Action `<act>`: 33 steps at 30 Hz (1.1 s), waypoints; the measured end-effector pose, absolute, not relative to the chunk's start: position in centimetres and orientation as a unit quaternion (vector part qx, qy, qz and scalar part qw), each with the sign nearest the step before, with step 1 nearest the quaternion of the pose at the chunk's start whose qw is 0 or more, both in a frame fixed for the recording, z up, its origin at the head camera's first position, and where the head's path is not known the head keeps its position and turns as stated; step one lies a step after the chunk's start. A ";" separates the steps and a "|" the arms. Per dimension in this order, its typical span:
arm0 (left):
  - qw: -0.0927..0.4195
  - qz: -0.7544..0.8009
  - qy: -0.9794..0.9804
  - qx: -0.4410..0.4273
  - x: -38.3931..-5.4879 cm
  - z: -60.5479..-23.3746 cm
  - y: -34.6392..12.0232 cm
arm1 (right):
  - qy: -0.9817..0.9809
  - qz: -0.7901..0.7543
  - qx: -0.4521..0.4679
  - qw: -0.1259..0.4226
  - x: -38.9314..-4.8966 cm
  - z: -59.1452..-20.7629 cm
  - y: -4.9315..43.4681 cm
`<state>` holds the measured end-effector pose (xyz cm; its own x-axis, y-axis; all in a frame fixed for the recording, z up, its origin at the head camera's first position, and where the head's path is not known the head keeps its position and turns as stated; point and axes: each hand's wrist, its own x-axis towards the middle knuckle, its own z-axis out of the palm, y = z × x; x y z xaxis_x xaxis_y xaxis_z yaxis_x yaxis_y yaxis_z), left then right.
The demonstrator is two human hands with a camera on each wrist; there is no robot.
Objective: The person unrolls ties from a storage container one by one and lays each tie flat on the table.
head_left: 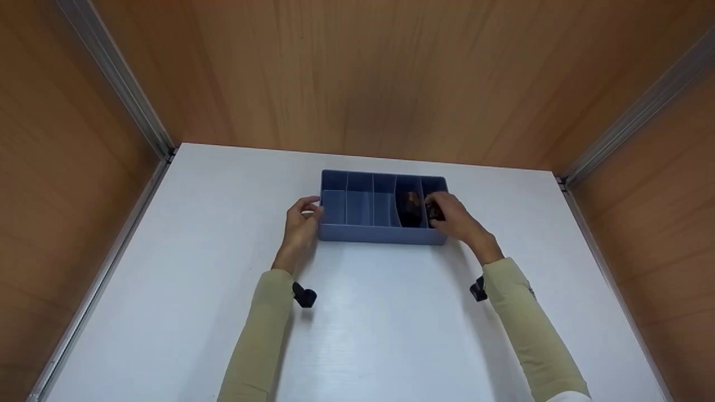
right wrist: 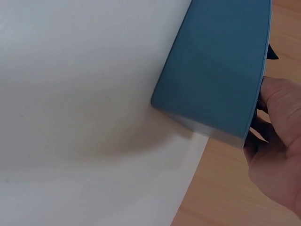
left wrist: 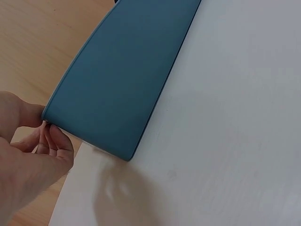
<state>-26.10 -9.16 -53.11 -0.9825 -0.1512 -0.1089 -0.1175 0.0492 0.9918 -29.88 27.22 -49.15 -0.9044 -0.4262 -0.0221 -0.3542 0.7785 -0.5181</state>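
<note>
A blue tray with several compartments in a row (head_left: 382,234) lies on the white table. At its left end my left hand (head_left: 301,223) holds the rim with curled fingers; the left wrist view shows the thumb (left wrist: 30,115) right at the tray's corner. My right hand (head_left: 455,215) reaches over the right end into the last compartment, its fingers around a small dark object (head_left: 434,211). What kind of object it is I cannot tell. Beside it, the neighbouring compartment contains a black and brown item (head_left: 411,209). The right wrist view hides these contents behind the tray's front wall (right wrist: 216,66).
The white table (head_left: 380,312) runs up to a wooden back wall (head_left: 357,78), with wooden side panels (head_left: 67,167) and metal rails (head_left: 123,78) at left and right. A small black device (head_left: 304,295) sits at each wrist.
</note>
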 end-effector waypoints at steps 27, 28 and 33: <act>0.016 -0.679 -0.728 0.098 -25.9 -53.3 -9.1 | 0.948 -0.248 -0.195 0.031 -30.0 -50.1 26.9; 0.014 -0.678 -0.728 0.099 -25.9 -53.3 -9.0 | 0.949 -0.249 -0.192 0.031 -30.0 -50.1 26.9; 0.013 -0.685 -0.721 0.100 -25.9 -53.4 -9.2 | 0.951 -0.251 -0.176 0.046 -30.1 -50.1 26.9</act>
<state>-25.87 -9.17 -53.36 -0.9798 -0.1619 -0.1174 -0.1255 0.0410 0.9912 -30.07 26.86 -50.09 -0.9336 -0.3582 0.0014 -0.3122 0.8118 -0.4935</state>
